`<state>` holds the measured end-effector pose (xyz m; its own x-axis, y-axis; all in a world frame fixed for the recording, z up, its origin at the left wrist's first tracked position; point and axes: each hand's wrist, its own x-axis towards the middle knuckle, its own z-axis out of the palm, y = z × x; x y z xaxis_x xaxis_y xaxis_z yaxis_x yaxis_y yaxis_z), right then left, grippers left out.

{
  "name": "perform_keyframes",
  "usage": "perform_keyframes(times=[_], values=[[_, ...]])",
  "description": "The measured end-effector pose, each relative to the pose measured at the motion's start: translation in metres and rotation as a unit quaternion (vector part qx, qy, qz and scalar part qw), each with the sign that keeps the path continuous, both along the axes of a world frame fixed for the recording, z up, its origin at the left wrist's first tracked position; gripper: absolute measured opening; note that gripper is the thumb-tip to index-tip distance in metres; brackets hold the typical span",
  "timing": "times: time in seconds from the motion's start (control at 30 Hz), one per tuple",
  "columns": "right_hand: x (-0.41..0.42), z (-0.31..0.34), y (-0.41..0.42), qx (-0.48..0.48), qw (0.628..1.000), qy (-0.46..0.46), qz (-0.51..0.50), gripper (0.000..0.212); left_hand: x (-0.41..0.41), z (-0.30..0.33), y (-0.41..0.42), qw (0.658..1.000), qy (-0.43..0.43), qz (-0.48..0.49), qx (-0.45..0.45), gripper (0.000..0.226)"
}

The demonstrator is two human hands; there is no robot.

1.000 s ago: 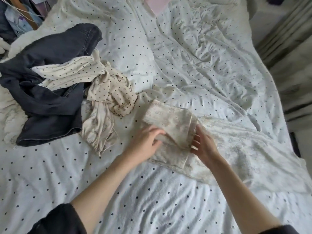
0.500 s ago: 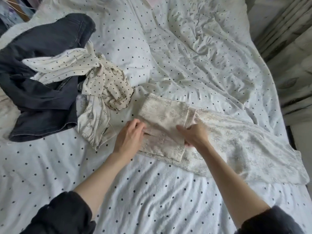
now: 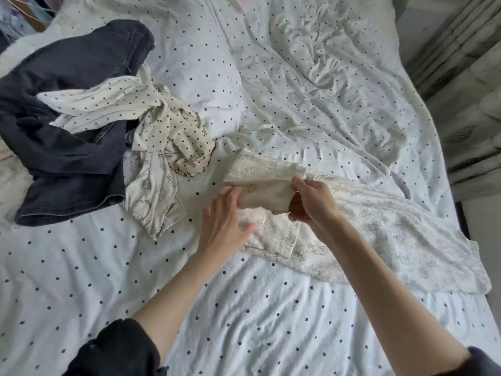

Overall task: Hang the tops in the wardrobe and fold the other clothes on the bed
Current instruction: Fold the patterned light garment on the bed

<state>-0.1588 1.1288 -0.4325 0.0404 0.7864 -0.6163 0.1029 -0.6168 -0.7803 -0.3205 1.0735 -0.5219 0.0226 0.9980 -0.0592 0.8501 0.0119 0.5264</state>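
Cream printed garment, half folded near the middle of the bed, its raised fold pinched in the curled fingers of the right hand. Left hand with fingers straight, touching the fold. Dark jeans and dotted top heaped toward the bed's left edge.

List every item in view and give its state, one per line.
Patterned cream garment: partly folded, its folded end lifted off the bed.
Right hand: grips the folded end.
Left hand: fingers straight, touching the fold.
Dark jeans: crumpled, unfolded.
Dotted cream top: bunched over the jeans.
Small printed garment: crumpled.
Bed: wrinkled.
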Motion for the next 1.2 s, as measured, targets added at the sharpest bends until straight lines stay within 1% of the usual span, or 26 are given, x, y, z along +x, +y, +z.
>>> perform_keyframes(times=[0.03,0.07,0.1,0.17,0.23,0.3,0.4,0.43,0.5,0.57,0.63,0.7,0.77,0.8,0.87,0.93,1.03,1.1,1.2], values=[[-0.002,0.005,0.0,-0.008,0.999,0.031,0.004,0.025,0.005,0.002,0.001,0.999,0.002,0.028,0.017,0.077],[-0.003,0.008,0.0,-0.013,0.998,0.06,0.002,0.026,0.009,0.003,0.004,0.998,-0.003,0.056,0.042,0.07],[-0.004,0.011,0.0,-0.017,0.997,0.079,-0.005,0.026,0.011,0.006,0.007,0.994,-0.009,0.083,0.067,0.059],[0.0,0.013,0.0,-0.017,0.996,0.08,-0.026,0.029,0.007,0.01,0.011,0.988,-0.027,0.121,0.092,0.041],[0.005,0.011,-0.003,-0.022,0.997,0.059,-0.04,0.03,-0.005,0.012,0.009,0.987,-0.042,0.125,0.093,0.034],[0.007,0.005,-0.011,-0.042,0.997,0.051,-0.04,0.029,-0.018,0.011,0.003,0.988,-0.047,0.097,0.108,0.029],[0.006,-0.006,-0.021,-0.067,0.996,0.036,-0.055,0.024,-0.031,0.009,-0.006,0.99,-0.064,0.044,0.117,0.028],[0.005,-0.007,-0.022,-0.069,0.994,0.045,-0.066,0.024,-0.032,0.008,-0.008,0.991,-0.05,0.038,0.118,0.028],[0.003,-0.005,-0.024,-0.075,0.987,0.105,-0.092,0.025,-0.03,0.007,-0.008,0.992,0.012,0.041,0.115,0.034],[-0.002,0.001,-0.023,-0.097,0.968,0.197,-0.125,0.027,-0.02,0.009,-0.004,0.99,0.07,0.044,0.111,0.05],[-0.009,0.008,-0.02,-0.109,0.953,0.251,-0.131,0.029,-0.006,0.013,0.0,0.985,0.088,0.059,0.136,0.056],[-0.015,0.015,-0.016,-0.099,0.95,0.274,-0.111,0.031,0.005,0.019,0.005,0.98,0.039,0.118,0.158,0.046],[-0.018,0.02,-0.012,-0.077,0.951,0.287,-0.088,0.034,0.005,0.025,0.011,0.966,-0.026,0.198,0.165,0.032],[-0.019,0.022,-0.011,-0.069,0.951,0.291,-0.081,0.036,0.001,0.026,0.013,0.958,-0.048,0.236,0.159,0.029],[-0.02,0.024,-0.008,-0.054,0.955,0.284,-0.069,0.037,-0.009,0.027,0.012,0.95,-0.072,0.271,0.139,0.032],[-0.021,0.025,-0.007,-0.039,0.965,0.253,-0.055,0.037,-0.017,0.024,0.004,0.953,-0.079,0.269,0.117,0.032],[-0.022,0.02,-0.011,-0.014,0.983,0.181,-0.03,0.032,-0.027,0.017,-0.01,0.964,-0.075,0.235,0.1,0.019],[-0.018,0.011,-0.019,-0.005,0.993,0.118,-0.03,0.023,-0.035,0.013,-0.018,0.977,-0.051,0.16,0.128,0.02],[-0.001,-0.012,-0.035,-0.011,0.999,-0.027,-0.037,0.017,-0.043,0.008,-0.029,0.989,0.004,-0.003,0.147,0.03]])
